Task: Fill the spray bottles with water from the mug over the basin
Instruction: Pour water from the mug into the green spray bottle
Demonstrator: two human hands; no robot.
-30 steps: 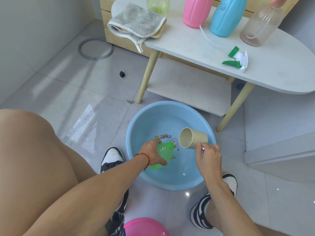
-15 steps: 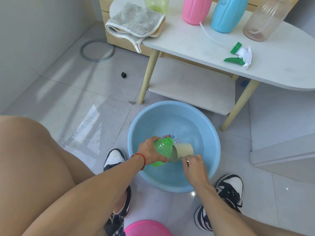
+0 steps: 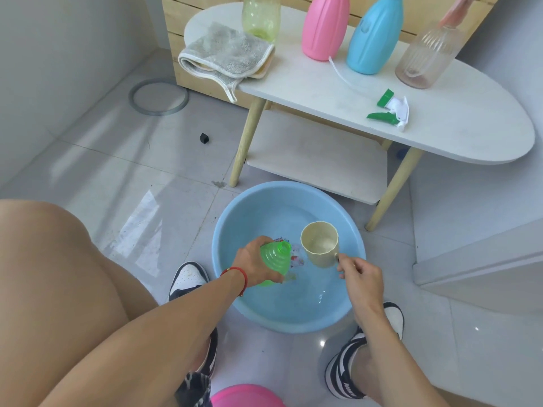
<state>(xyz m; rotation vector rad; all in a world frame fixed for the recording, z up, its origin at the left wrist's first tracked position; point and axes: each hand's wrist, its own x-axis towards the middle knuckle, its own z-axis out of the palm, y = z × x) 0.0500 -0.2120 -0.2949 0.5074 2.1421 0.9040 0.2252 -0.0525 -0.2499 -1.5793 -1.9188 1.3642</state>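
Presently catalogued, at the floor: one round pale-blue plastic basin [image 3: 289, 312], holding shallow water. Over it, one translucent green ribbed plastic spray bottle [image 3: 274, 261], uncapped, neck tilted toward the mug; left hand [image 3: 255, 267] wrapped round its body, fingers curled on it. Just beside the bottle mouth, apart from it, one cream plastic mug [image 3: 321, 248], roughly upright with its mouth turned toward the camera; right hand [image 3: 360, 274] pinched its handle. Whether it held water could not be told.

On the white oval tabletop [image 3: 458, 133]: one green-and-white trigger spray head [image 3: 390, 111] with trailing tube, lying loose; one pink plastic bottle [image 3: 324, 27]; one blue plastic bottle [image 3: 374, 36]; one clear ribbed bottle [image 3: 426, 58] with a pinkish top; one yellow-green translucent bottle [image 3: 260, 17]; one folded grey cloth [image 3: 226, 57].

Step in hand, by judgement: filling the green bottle, between pours. Next move likely called for the mug to be dipped in the basin if dry, then its lip brought over the narrow neck and tipped slowly, bottle held steady above the basin to catch spill.
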